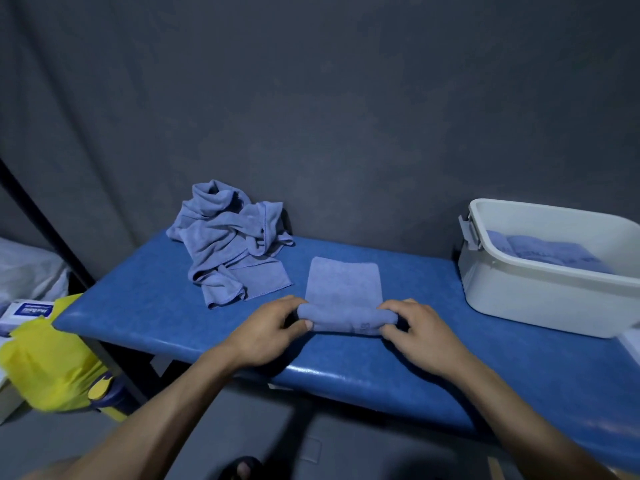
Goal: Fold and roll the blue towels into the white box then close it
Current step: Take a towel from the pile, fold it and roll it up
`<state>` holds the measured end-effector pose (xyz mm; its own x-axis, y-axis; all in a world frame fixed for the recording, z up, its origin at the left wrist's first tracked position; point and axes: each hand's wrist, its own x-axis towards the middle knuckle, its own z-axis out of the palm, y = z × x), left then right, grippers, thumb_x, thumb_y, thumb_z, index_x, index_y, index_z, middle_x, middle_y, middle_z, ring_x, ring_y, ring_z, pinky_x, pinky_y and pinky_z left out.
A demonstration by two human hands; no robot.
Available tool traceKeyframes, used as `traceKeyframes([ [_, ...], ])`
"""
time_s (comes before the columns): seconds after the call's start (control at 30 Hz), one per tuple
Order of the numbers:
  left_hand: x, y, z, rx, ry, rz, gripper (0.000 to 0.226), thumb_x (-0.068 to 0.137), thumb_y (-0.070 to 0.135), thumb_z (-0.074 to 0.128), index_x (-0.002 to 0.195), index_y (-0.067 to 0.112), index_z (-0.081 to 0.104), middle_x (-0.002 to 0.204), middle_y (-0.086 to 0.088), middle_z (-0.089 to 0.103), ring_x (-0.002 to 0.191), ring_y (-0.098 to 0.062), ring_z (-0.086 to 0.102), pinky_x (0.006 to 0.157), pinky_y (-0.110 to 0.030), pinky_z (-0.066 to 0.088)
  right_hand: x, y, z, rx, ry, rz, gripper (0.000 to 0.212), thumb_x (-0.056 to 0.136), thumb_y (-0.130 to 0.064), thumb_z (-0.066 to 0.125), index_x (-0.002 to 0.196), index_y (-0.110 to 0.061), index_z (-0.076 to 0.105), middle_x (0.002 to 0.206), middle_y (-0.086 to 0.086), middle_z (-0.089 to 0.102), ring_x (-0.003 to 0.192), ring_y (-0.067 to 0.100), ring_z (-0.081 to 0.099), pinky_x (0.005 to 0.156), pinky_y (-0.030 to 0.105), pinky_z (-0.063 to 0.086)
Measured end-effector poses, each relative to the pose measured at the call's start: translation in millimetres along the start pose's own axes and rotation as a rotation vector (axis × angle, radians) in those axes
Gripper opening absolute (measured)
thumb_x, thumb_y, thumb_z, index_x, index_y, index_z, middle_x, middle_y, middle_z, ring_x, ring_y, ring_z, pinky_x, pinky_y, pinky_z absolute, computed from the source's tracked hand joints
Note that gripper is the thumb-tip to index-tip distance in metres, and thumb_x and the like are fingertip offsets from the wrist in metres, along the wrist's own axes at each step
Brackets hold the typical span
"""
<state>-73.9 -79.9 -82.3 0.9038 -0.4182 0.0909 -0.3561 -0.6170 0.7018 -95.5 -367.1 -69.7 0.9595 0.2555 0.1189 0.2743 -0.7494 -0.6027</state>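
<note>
In the head view, a folded blue towel (pixel 343 282) lies flat in a narrow strip on the blue padded desk (pixel 145 306), its near end already curled into a short roll (pixel 346 320) at the desk's front edge. It looks like thin microfibre: light, soft and limp, with no stiffness of its own, so the roll will likely loosen or skew unless both ends are pinched evenly and pressed down as it turns. The best hold is at the two ends of the roll, where the layers bunch.

The left hand (pixel 266 336) grips the left end of the roll, fingers curled over the top and thumb tucked beside it. The right hand (pixel 414 330) does the same at the right end, fingers bent and closed on the cloth. Both hands are partly clenched around the roll, not spread flat.

A crumpled pile of blue towels (pixel 230 242) sits behind and to the left, just beside the strip but apart from it. The white box (pixel 540 292) stands open at the right end of the desk, well apart from the hands, with rolled towels (pixel 540 251) already inside. Its lid is not clearly in sight. Several towels appear left to do.
</note>
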Motion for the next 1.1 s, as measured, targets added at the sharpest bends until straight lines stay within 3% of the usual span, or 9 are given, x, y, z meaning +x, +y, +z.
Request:
traceKeyframes([
  [0.07, -0.4, 1.8, 1.0, -0.057, 0.001, -0.083, 0.008, 0.099, 0.032, 0.06, 0.093, 0.029, 0.065, 0.091, 0.012, 0.071, 0.087, -0.008, 0.065, 0.085, -0.031, 0.051, -0.6, -4.9, -2.9, 0.099, -0.026, 0.069, 0.01, 0.088, -0.018, 0.06, 0.079, -0.013, 0.061, 0.07, -0.003, 0.06, 0.067, 0.007, 0.052, 0.064, 0.027, 0.04],
  [0.17, 0.9, 7.7, 3.6, -0.084, 0.012, -0.173, 0.023, 0.102, 0.025, 0.057, 0.081, 0.031, 0.06, 0.07, 0.032, 0.064, 0.069, 0.009, 0.057, 0.069, -0.019, 0.043, 1.3, -7.2, -3.1, 0.176, -0.024, 0.185, 0.022, 0.09, -0.022, 0.059, 0.081, -0.002, 0.056, 0.065, -0.005, 0.049, 0.06, 0.009, 0.043, 0.06, 0.033, 0.034],
  [0.27, 4.5, 11.2, 7.2, -0.087, 0.054, -0.263, 0.03, 0.102, 0.028, 0.056, 0.073, 0.024, 0.052, 0.061, 0.017, 0.055, 0.059, -0.001, 0.047, 0.059, -0.023, 0.036, 4.7, -6.5, 0.0, 0.22, -0.001, 0.269, 0.029, 0.092, -0.026, 0.056, 0.074, -0.004, 0.05, 0.064, -0.007, 0.046, 0.058, 0.009, 0.04, 0.059, 0.033, 0.032],
  [0.37, 8.7, 14.6, 8.9, -0.041, 0.093, -0.334, 0.035, 0.102, 0.034, 0.054, 0.073, 0.017, 0.047, 0.067, 0.007, 0.05, 0.062, -0.011, 0.045, 0.059, -0.032, 0.035, 9.8, -9.6, 4.7, 0.195, 0.043, 0.321, 0.031, 0.094, -0.023, 0.054, 0.067, -0.014, 0.041, 0.06, -0.007, 0.041, 0.054, 0.009, 0.036, 0.052, 0.027, 0.028],
  [0.47, 12.7, 20.7, 11.4, 0.022, 0.134, -0.369, 0.036, 0.102, 0.035, 0.052, 0.071, 0.016, 0.046, 0.067, 0.005, 0.051, 0.062, -0.011, 0.047, 0.056, -0.031, 0.033, 15.9, -11.9, 9.6, 0.179, 0.096, 0.371, 0.036, 0.095, -0.02, 0.053, 0.064, -0.017, 0.034, 0.057, -0.007, 0.037, 0.052, 0.01, 0.034, 0.046, 0.023, 0.024],
  [0.57, 16.7, 21.8, 13.1, 0.051, 0.163, -0.4, 0.038, 0.102, 0.036, 0.052, 0.069, 0.016, 0.045, 0.065, 0.004, 0.051, 0.062, -0.013, 0.048, 0.056, -0.033, 0.033, 21.6, -12.0, 14.7, 0.129, 0.109, 0.413, 0.037, 0.094, -0.021, 0.051, 0.063, -0.018, 0.032, 0.058, -0.005, 0.038, 0.054, 0.013, 0.035, 0.052, 0.031, 0.028],
  [0.9, 25.2, 14.9, 18.7, 0.116, 0.208, -0.432, 0.039, 0.097, 0.044, 0.054, 0.066, 0.02, 0.047, 0.066, 0.003, 0.056, 0.077, -0.028, 0.061, 0.065, -0.036, 0.045, 28.3, -13.2, 23.9, -0.009, 0.166, 0.457, 0.034, 0.096, -0.027, 0.045, 0.065, -0.016, 0.036, 0.064, -0.002, 0.047, 0.058, 0.017, 0.044, 0.051, 0.03, 0.031],
  [1.0, 26.9, 14.6, 21.3, 0.163, 0.24, -0.428, 0.034, 0.093, 0.046, 0.057, 0.07, 0.021, 0.048, 0.069, 0.004, 0.059, 0.078, -0.028, 0.062, 0.062, -0.034, 0.041, 29.6, -13.8, 22.9, -0.056, 0.155, 0.45, 0.027, 0.097, -0.029, 0.045, 0.074, -0.016, 0.041, 0.074, -0.001, 0.054, 0.064, 0.018, 0.05, 0.052, 0.031, 0.034],
  [1.1, 23.8, 12.2, 19.9, 0.185, 0.35, -0.347, 0.021, 0.088, 0.04, 0.064, 0.085, 0.026, 0.048, 0.074, 0.009, 0.061, 0.078, -0.02, 0.06, 0.062, -0.035, 0.041, 25.4, -13.1, 25.5, -0.157, 0.206, 0.35, 0.015, 0.097, -0.032, 0.049, 0.1, -0.02, 0.041, 0.095, -0.001, 0.054, 0.079, 0.025, 0.056, 0.063, 0.037, 0.044],
])
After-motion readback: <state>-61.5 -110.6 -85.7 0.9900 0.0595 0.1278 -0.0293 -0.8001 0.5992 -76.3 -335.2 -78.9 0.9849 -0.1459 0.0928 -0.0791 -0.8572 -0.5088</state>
